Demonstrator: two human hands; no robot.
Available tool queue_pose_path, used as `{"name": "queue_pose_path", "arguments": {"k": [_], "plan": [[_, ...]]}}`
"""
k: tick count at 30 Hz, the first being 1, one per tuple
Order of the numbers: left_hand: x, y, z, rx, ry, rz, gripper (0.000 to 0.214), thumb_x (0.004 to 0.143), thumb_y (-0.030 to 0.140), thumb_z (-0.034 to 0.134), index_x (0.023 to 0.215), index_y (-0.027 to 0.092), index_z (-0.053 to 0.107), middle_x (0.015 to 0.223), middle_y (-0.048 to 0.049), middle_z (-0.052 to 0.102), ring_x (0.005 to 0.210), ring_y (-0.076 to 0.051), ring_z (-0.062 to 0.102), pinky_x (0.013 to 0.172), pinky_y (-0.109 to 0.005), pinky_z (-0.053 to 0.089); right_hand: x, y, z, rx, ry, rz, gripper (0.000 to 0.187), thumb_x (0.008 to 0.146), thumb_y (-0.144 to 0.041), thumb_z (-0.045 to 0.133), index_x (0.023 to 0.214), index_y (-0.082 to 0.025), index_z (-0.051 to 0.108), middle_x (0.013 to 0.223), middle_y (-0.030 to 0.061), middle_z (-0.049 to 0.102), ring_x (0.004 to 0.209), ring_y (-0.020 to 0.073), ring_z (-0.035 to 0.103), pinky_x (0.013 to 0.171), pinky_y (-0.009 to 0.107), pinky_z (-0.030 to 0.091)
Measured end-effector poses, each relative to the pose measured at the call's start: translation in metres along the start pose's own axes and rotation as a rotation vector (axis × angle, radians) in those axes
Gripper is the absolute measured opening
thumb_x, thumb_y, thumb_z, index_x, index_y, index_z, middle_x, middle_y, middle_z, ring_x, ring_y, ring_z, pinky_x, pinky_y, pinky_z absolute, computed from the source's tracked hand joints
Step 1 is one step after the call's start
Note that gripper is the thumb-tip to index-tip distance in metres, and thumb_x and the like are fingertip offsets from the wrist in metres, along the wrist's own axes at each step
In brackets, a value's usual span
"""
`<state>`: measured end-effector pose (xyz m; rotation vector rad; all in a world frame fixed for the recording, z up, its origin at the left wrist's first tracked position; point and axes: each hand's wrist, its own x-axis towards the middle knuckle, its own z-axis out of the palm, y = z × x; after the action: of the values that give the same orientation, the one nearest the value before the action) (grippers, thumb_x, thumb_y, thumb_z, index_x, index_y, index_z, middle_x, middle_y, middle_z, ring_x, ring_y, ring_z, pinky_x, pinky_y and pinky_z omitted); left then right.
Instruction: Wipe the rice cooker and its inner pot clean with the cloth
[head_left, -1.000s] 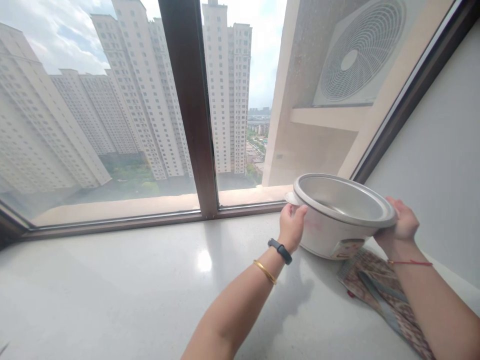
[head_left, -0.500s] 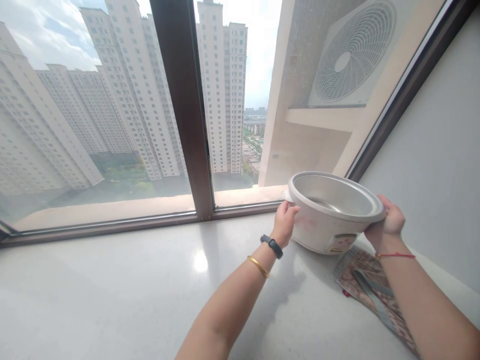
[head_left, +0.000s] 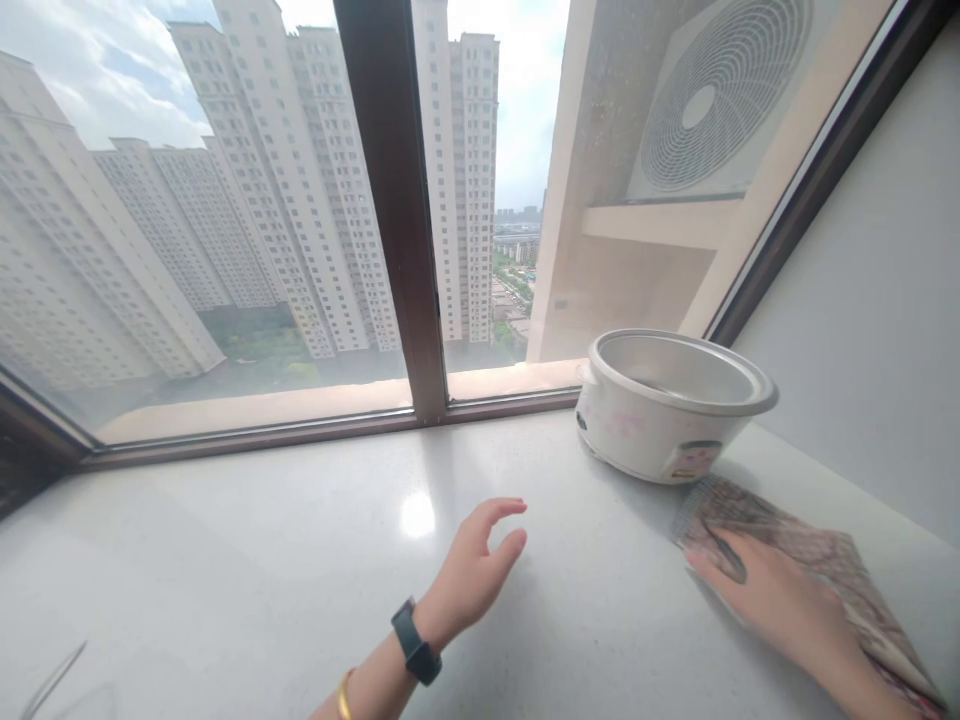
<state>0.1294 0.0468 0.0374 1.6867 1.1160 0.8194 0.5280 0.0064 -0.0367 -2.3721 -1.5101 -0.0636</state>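
The white rice cooker (head_left: 637, 440), lidless with a metal inside and pink marks on its side, stands on the white sill (head_left: 262, 580) by the window corner. My left hand (head_left: 480, 560), with a dark band and gold bangle at the wrist, is raised over the sill with nothing in it, thumb and fingers apart. Over the patterned brown cloth (head_left: 810, 530) in front of the cooker lies my right hand (head_left: 772, 590), slightly blurred. Its fingers seem closed on the cloth's near edge, and part of the cloth is hidden beneath the hand.
A dark window frame (head_left: 420, 340) runs along the back of the sill. The grey wall (head_left: 877, 300) bounds the right side. A thin pale wire-like thing (head_left: 56, 680) shows at the lower left. Outside are an air-conditioner unit (head_left: 727, 90) and tall buildings.
Both hands have let go of the rice cooker, which now rests on the sill. My left hand has drawn back toward the lower left; my right has come down onto the cloth.
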Motion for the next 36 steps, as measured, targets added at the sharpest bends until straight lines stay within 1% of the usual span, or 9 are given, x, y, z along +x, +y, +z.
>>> {"name": "queue_pose_path", "arguments": {"k": [4,9,12,14,20,24,26,30,36], "plan": [[-0.041,-0.009,-0.024,0.141,-0.018,-0.083,0.037,0.098,0.042,0.050,0.128,0.024,0.063,0.143,-0.0069,0.060,0.137,-0.027,0.050,0.119,-0.051,0.036,-0.054,-0.061,0.010,0.028,-0.097,-0.210,0.059,0.085,-0.055,0.048,0.130,-0.024,0.069,0.145,0.0088,0.061,0.137,0.0378,0.052,0.106,0.063,0.043],[-0.067,-0.021,-0.025,0.336,-0.125,-0.031,0.037,0.095,0.030,0.055,0.129,0.019,0.063,0.144,-0.0112,0.059,0.136,-0.027,0.052,0.118,-0.049,0.039,-0.097,-0.138,-0.002,0.179,-0.291,-0.567,0.046,0.090,-0.034,0.053,0.133,-0.030,0.068,0.147,0.0046,0.059,0.139,0.0324,0.051,0.113,0.059,0.038],[-0.074,-0.023,-0.020,0.507,-0.162,0.054,0.046,0.091,0.024,0.063,0.136,0.016,0.059,0.149,-0.0145,0.054,0.141,-0.030,0.047,0.121,-0.053,0.035,-0.109,-0.158,-0.012,0.285,-0.380,-0.707,0.052,0.089,-0.033,0.060,0.140,-0.028,0.062,0.150,0.0065,0.057,0.138,0.0292,0.052,0.115,0.052,0.039],[-0.076,-0.021,-0.014,0.593,-0.188,0.084,0.051,0.090,0.024,0.066,0.140,0.018,0.056,0.153,-0.0145,0.049,0.145,-0.033,0.042,0.122,-0.060,0.030,-0.112,-0.160,-0.016,0.293,-0.329,-0.688,0.054,0.086,-0.034,0.066,0.139,-0.027,0.062,0.147,0.0091,0.058,0.136,0.0303,0.053,0.113,0.051,0.039],[-0.073,-0.014,0.007,0.760,-0.323,0.139,0.053,0.084,0.025,0.077,0.133,0.021,0.058,0.157,-0.0129,0.046,0.149,-0.038,0.033,0.118,-0.076,0.018,-0.107,-0.158,-0.024,0.298,-0.185,-0.593,0.015,0.083,-0.025,0.062,0.097,-0.024,0.069,0.113,0.0077,0.071,0.114,0.0289,0.061,0.104,0.053,0.038],[-0.073,-0.016,0.014,0.740,-0.336,0.163,0.055,0.082,0.035,0.079,0.131,0.024,0.058,0.155,-0.0123,0.049,0.148,-0.039,0.036,0.112,-0.084,0.013,-0.080,-0.147,-0.033,0.565,-0.211,-0.392,0.020,0.089,-0.038,0.055,0.094,-0.022,0.065,0.090,0.0047,0.070,0.087,0.0225,0.063,0.087,0.039,0.046],[-0.075,-0.019,0.013,0.710,-0.326,0.193,0.053,0.084,0.041,0.077,0.132,0.029,0.057,0.152,-0.0098,0.052,0.146,-0.039,0.038,0.108,-0.088,0.007,-0.055,-0.131,-0.041,0.729,-0.202,-0.222,0.029,0.088,-0.047,0.054,0.094,-0.021,0.065,0.083,0.0033,0.068,0.078,0.0204,0.061,0.075,0.033,0.047],[-0.078,-0.025,0.013,0.696,-0.293,0.241,0.049,0.087,0.049,0.074,0.131,0.036,0.058,0.145,-0.0059,0.057,0.142,-0.038,0.043,0.102,-0.090,-0.007,0.003,-0.081,-0.057,0.899,-0.008,0.070,0.031,0.073,-0.047,0.061,0.087,-0.019,0.066,0.080,0.0032,0.068,0.077,0.0202,0.058,0.072,0.030,0.045],[-0.075,-0.026,0.028,0.651,-0.369,0.266,0.060,0.088,0.051,0.072,0.142,0.040,0.051,0.154,-0.0043,0.051,0.144,-0.040,0.039,0.102,-0.090,-0.008,0.045,-0.008,-0.066,0.865,-0.104,0.309,0.028,0.066,-0.040,0.070,0.083,-0.017,0.070,0.074,0.0046,0.070,0.074,0.0211,0.059,0.067,0.031,0.045]]}}
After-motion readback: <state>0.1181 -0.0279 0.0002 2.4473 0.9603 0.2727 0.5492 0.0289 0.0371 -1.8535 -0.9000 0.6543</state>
